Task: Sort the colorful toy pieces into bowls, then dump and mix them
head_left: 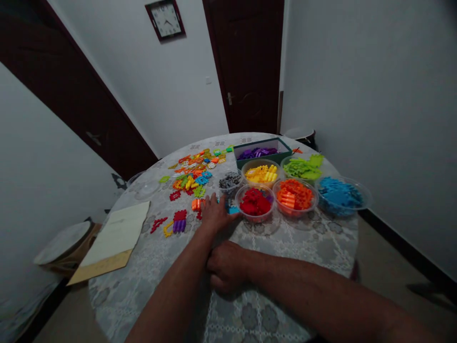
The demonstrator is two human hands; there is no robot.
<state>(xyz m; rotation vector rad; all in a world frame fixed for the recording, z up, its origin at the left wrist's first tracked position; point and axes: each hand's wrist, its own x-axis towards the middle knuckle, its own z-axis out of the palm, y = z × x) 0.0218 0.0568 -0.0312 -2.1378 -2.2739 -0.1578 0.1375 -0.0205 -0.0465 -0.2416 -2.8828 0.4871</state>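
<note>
My left hand reaches over the table with its fingers spread, palm down. Orange plastic building pieces lie beside its fingertips, and light-blue pieces lie near its thumb; the hand covers part of this patch. Close to the thumb stands a clear bowl of red pieces. Just below the left wrist, my right hand rests on the tablecloth, closed in a fist with nothing showing in it. Left of my hands lie a red-and-purple joined piece, a yellow piece and a red angled piece.
Clear bowls hold orange, blue, yellow, green and grey pieces. Behind them a box holds purple pieces. Mixed pieces are scattered at the back left. Paper lies at the left edge.
</note>
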